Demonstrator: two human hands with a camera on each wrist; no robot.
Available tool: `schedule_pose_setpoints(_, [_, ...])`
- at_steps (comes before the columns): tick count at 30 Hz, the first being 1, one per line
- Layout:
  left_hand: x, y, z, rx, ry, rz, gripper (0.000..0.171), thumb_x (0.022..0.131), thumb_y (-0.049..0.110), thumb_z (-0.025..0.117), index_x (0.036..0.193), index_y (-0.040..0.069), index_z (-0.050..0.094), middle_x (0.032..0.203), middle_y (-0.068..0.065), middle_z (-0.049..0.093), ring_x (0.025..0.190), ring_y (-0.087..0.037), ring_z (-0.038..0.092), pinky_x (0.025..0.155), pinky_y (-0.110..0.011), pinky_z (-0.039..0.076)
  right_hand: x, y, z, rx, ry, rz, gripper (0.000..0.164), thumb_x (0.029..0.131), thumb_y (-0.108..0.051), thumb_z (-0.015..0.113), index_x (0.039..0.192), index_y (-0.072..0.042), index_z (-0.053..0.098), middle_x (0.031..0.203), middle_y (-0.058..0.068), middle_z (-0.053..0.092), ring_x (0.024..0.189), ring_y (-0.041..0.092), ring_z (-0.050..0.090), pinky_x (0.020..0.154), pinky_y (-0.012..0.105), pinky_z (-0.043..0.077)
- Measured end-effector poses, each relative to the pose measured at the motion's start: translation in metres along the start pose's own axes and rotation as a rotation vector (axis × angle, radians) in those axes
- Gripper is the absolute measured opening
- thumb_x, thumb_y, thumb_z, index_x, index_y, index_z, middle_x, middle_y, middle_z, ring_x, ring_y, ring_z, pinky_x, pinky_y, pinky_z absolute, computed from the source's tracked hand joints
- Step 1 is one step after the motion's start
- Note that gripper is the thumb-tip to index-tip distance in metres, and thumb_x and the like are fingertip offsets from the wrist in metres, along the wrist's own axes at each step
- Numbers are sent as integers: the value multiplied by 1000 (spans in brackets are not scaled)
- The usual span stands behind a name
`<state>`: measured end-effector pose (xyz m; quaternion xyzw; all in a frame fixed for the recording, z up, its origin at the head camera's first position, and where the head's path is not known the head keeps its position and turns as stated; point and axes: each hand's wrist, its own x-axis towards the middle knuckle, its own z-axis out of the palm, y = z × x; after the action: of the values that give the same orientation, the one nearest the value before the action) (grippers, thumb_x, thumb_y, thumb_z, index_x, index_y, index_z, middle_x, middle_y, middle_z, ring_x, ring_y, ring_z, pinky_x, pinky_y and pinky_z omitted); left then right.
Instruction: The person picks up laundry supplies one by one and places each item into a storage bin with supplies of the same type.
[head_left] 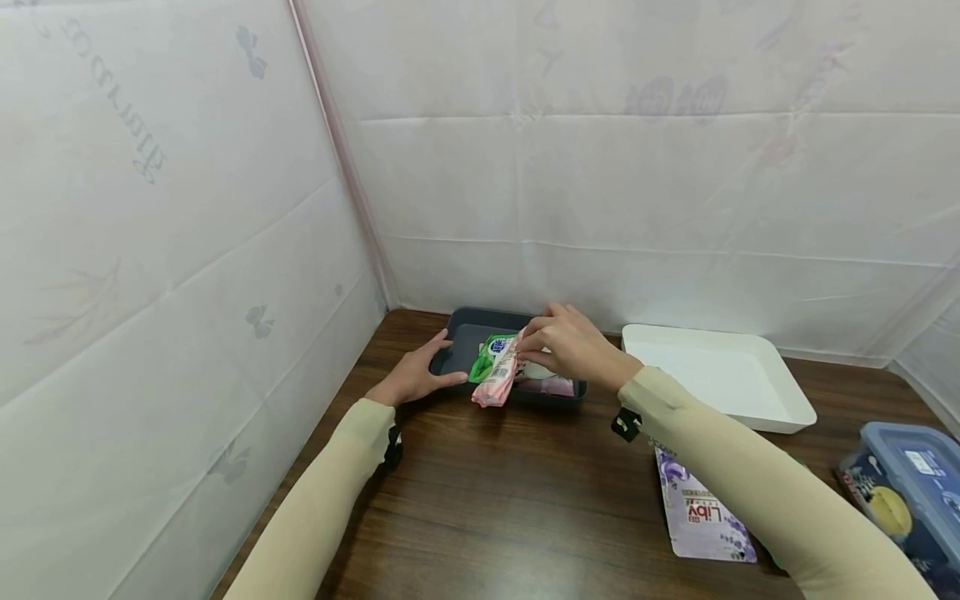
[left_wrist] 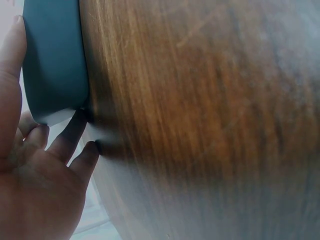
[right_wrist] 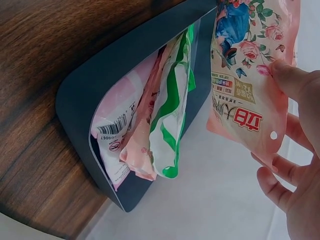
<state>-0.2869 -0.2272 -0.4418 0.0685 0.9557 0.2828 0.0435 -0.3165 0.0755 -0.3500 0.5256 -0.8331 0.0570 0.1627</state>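
Over the near edge of the dark tray, your right hand pinches a pink pouch in its fingers; your left hand, fingers outstretched, touches the tray's left corner. Several pouches already sit inside; this one seems left to place, perhaps also the purple pouch toward the desk's right edge.

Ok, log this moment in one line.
right hand: pinches pink pouch above dark tray | left hand: at tray's left end | dark tray: holds other pouches | white tray: to its right
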Motion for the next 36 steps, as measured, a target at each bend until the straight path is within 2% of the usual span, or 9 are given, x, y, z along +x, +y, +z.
schedule_pose_setpoints(5, [0, -1, 1, 6, 1, 2, 91, 83, 65, 65, 152, 15, 35, 164, 0, 12, 146, -30, 21, 114, -53, 25, 0, 2, 1, -2, -5, 11, 15, 92, -32, 70, 101, -27, 80, 104, -6, 72, 88, 18, 52, 73, 33, 39])
schedule_pose_setpoints(19, [0, 0, 1, -4, -3, 6, 91, 83, 64, 65, 153, 15, 34, 164, 1, 11, 147, -30, 21, 114, -53, 25, 1, 9, 5, -15, 46, 25, 15, 90, -32, 72, 101, -25, 80, 100, -6, 72, 79, 18, 46, 65, 31, 33])
schedule_pose_setpoints(36, [-3, 4, 1, -26, -2, 10, 90, 83, 62, 67, 152, 14, 35, 163, -1, 11, 146, -31, 22, 114, -54, 25, -1, 19, 12, -51, 68, 125, 19, 92, -35, 69, 104, -24, 79, 107, 0, 72, 84, 24, 48, 70, 36, 38])
